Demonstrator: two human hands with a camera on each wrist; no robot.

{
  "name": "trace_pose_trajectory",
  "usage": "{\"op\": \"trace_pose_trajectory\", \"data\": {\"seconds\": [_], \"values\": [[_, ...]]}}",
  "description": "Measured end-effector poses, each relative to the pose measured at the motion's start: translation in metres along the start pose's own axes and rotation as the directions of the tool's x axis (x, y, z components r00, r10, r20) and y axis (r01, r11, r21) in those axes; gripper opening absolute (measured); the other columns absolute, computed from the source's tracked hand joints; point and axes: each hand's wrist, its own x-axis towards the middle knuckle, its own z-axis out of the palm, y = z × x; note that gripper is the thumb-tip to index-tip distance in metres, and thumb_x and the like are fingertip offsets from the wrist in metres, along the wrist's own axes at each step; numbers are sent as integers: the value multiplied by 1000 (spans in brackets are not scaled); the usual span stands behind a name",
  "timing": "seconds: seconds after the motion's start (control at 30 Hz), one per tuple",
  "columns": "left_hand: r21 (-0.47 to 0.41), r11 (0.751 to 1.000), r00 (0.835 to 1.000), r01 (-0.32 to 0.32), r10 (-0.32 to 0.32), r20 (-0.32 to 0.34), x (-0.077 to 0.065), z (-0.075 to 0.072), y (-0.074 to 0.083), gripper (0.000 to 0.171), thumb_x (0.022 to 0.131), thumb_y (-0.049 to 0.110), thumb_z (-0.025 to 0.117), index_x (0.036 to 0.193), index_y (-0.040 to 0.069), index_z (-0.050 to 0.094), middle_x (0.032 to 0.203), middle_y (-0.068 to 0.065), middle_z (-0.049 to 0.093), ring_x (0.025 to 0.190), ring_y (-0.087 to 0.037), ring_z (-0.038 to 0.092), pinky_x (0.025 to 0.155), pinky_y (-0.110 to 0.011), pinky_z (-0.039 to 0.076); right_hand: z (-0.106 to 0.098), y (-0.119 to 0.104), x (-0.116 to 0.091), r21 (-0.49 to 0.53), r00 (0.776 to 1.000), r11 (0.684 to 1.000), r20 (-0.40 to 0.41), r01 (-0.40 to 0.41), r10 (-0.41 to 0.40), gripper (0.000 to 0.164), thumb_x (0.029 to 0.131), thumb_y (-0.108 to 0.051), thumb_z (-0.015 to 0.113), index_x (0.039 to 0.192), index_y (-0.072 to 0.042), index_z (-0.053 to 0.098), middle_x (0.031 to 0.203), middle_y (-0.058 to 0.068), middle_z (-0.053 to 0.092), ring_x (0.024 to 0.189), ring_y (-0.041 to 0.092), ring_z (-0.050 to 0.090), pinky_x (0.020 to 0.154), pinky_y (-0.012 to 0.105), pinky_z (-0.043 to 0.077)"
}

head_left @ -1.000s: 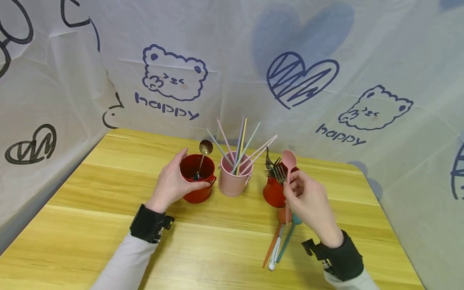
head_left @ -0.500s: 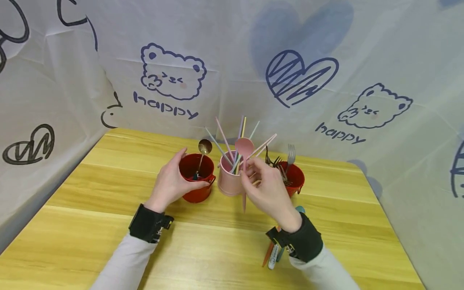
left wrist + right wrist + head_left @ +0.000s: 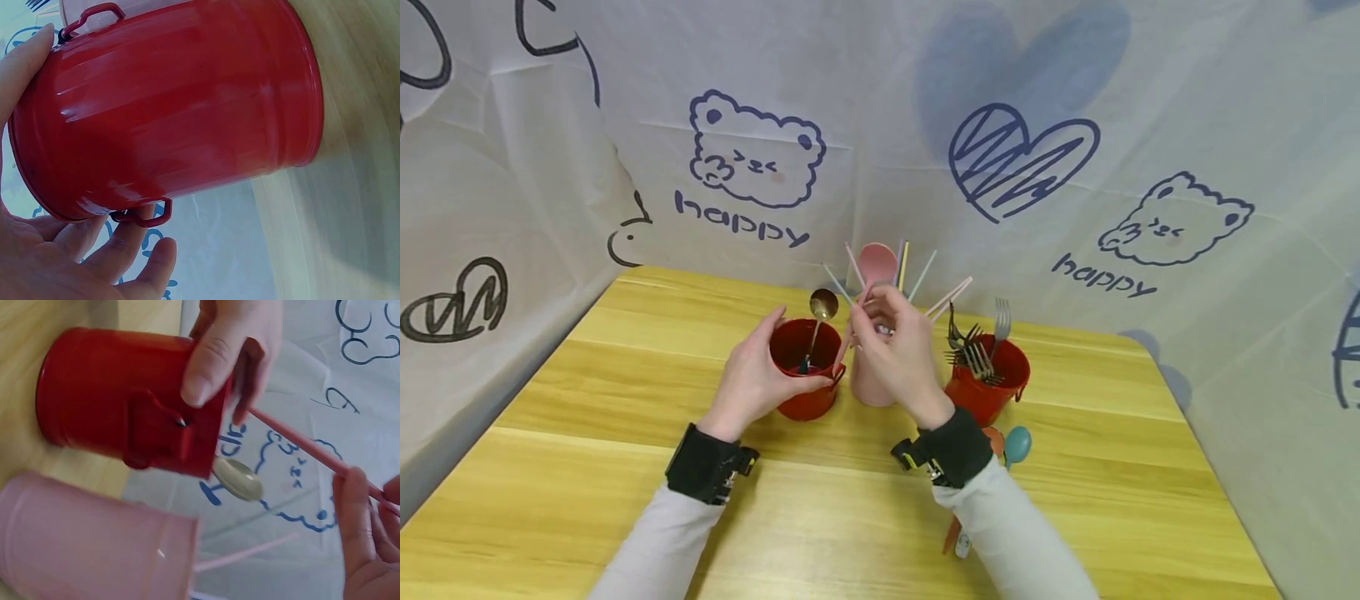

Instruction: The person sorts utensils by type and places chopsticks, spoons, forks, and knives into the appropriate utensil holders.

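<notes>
My left hand (image 3: 748, 379) grips the left red bucket (image 3: 807, 406) around its rim, thumb on the near side. A metal spoon (image 3: 823, 305) leans inside, its bowl up above the rim. My right hand (image 3: 901, 354) pinches a pink spoon (image 3: 877, 263) by the handle, bowl up. In the right wrist view the handle (image 3: 306, 447) slants toward the red bucket's mouth, its tip close to the rim. Behind my right hand stands a pink bucket (image 3: 870, 385) of thin pastel sticks (image 3: 922, 275), partly hidden. In the left wrist view the red bucket (image 3: 181, 100) fills much of the frame.
Right of the pink bucket is a second red bucket (image 3: 977, 402) with several metal forks (image 3: 979, 360). On the table (image 3: 820, 517) before it lie a teal spoon (image 3: 1018, 444), an orange spoon (image 3: 952, 535) and a white-handled utensil (image 3: 963, 546), partly under my right forearm. A patterned cloth (image 3: 887, 150) hangs behind.
My right hand has carried the pink spoon leftward from the fork bucket, past the pink bucket, toward the left red bucket. The left hand keeps its grip there.
</notes>
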Motion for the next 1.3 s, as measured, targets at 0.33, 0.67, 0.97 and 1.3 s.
{"op": "trace_pose_trajectory", "data": {"seconds": [0.33, 0.67, 0.97, 1.3], "values": [[2, 1000, 1000, -2, 2, 1, -1, 0, -3, 114, 58, 52, 84, 146, 6, 28, 132, -13, 53, 114, -30, 52, 93, -50, 46, 20, 40, 0, -233, 982, 960, 64, -158, 177, 22, 93, -20, 60, 103, 0, 62, 84, 11, 69, 71, 17, 66, 66, 30, 56], [-11, 999, 998, -53, 52, -36, 1, 0, -5, 100, 55, 49, 87, 134, 9, 41, 117, -10, 59, 105, -30, 56, 87, -49, 48, 16, 47, -16, -372, 965, 910, 108, -185, 241, 23, 89, -18, 59, 105, -2, 65, 82, 5, 68, 71, 12, 65, 67, 27, 54], [-16, 998, 998, -61, 61, -35, 1, 2, -5, 97, 55, 47, 88, 132, 9, 42, 118, -9, 59, 105, -29, 56, 88, -48, 48, 6, 53, -34, -328, 953, 923, 151, -202, 263, 18, 85, -8, 58, 99, -1, 66, 81, 5, 68, 69, 10, 63, 65, 23, 54], [-26, 998, 998, -64, 63, -25, 1, 2, -3, 94, 57, 47, 87, 130, 6, 44, 122, -11, 57, 107, -31, 55, 89, -49, 48, -22, 50, -61, -334, 940, 921, 199, -199, 275, 14, 85, -6, 60, 96, -2, 66, 80, 3, 66, 69, 10, 61, 63, 27, 54]]}}
